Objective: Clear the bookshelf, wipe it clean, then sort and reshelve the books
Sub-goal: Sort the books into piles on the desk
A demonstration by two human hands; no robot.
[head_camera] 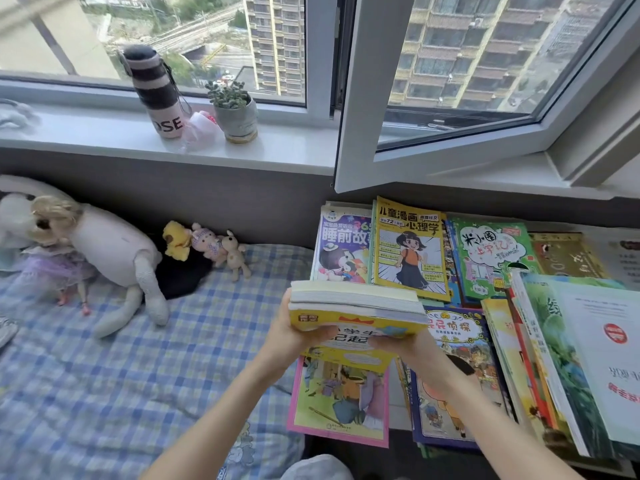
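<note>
Gripping a thick yellow-covered paperback book [356,318], the left hand [294,336] and right hand [412,351] curl fingers round its lower corners, holding it just above colourful children's books [408,251] spread flat beside the blue checked bedsheet [138,375]. It may be two volumes stacked.

Single head cam, wide-angle, worn by the person; looks fwd + down from over the bed [121,375]. Faces the window [467,64] wall, sill [284,150] runs across upper frame, lines bowed by the lens. Very close to left hand [287,330] & right hand [412,351], both gripping a book stack [353,303] at frame centre; forearms enter from bottom edge. Laid-out books [491,258] fill the right side.
</note>
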